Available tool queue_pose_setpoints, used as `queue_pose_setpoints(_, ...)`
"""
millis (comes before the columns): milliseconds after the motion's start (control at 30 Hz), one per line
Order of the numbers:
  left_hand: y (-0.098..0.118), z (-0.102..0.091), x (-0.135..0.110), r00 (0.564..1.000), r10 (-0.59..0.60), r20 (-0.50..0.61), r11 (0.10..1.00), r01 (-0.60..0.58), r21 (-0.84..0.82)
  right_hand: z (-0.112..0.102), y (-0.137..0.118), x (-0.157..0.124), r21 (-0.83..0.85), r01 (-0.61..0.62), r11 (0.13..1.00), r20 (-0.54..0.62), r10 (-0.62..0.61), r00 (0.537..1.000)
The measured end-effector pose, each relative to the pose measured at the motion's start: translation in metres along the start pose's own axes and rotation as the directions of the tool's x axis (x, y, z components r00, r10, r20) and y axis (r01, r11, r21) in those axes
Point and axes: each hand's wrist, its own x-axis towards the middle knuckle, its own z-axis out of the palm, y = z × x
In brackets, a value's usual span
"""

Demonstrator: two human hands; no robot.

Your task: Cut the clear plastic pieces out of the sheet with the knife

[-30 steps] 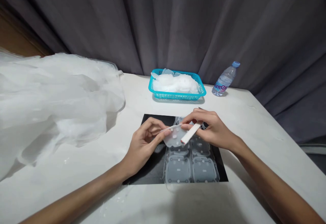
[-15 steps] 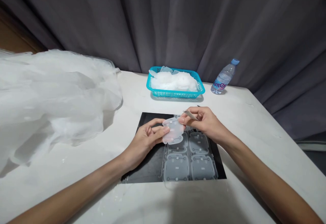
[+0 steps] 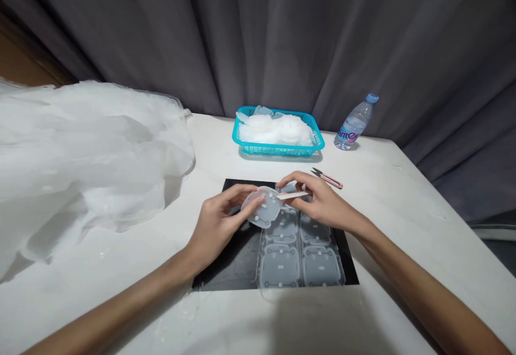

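My left hand [image 3: 221,218] pinches a translucent, rounded plastic piece [image 3: 264,212] between thumb and fingers, tilted above a black mat [image 3: 234,263]. My right hand [image 3: 316,196] grips a thin, flat, pale strip-like tool [image 3: 293,196]; its exact kind is unclear. The strip's tip reaches the right upper edge of the plastic piece. Below both hands, a clear sheet of joined moulded pieces [image 3: 281,266] lies on the right part of the mat, partly hidden by my right hand. Thread snips [image 3: 328,178] with pink handles rest just beyond my right hand.
A turquoise basket [image 3: 278,150] holding whitish translucent pieces stands at the back of the white table [image 3: 226,322]. To its right is a water bottle [image 3: 355,123]. A large bulky white plastic bag [image 3: 92,156] covers the left side. Grey curtain [image 3: 282,32] hangs behind.
The plastic piece has moved slightly left and turned. My right hand has shifted left and down, its strip now pointing at the piece's edge. The thread snips have come into fuller view.
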Motion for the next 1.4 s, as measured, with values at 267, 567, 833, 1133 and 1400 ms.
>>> queue_pose_setpoints(267,0.001,0.004,-0.012,0.927,0.371,-0.046,0.879,-0.335,0.341,0.017,0.006,0.001,0.179,0.103,0.979,-0.03,-0.099,0.995)
queue_pose_setpoints(567,-0.014,0.007,-0.018,0.932,0.363,-0.018,0.87,-0.332,0.365,0.0,0.024,0.018,0.222,0.089,0.971,-0.184,-0.048,0.982)
queue_pose_setpoints(833,-0.012,0.018,-0.026,0.721,0.241,0.649,0.68,-0.603,0.417,-0.093,0.055,0.099,-0.321,-0.188,0.928,-0.63,-0.061,0.775)
queue_pose_setpoints(1133,-0.023,0.013,-0.022,0.74,0.278,0.613,0.488,-0.658,0.573,-0.049,0.038,-0.019,-0.118,-0.06,0.991,-0.418,0.005,0.908)
queue_pose_setpoints(1400,-0.004,0.037,0.0,0.747,0.286,0.601,0.612,-0.625,0.485,-0.021,0.022,-0.091,0.05,-0.087,0.995,-0.026,0.089,0.996)
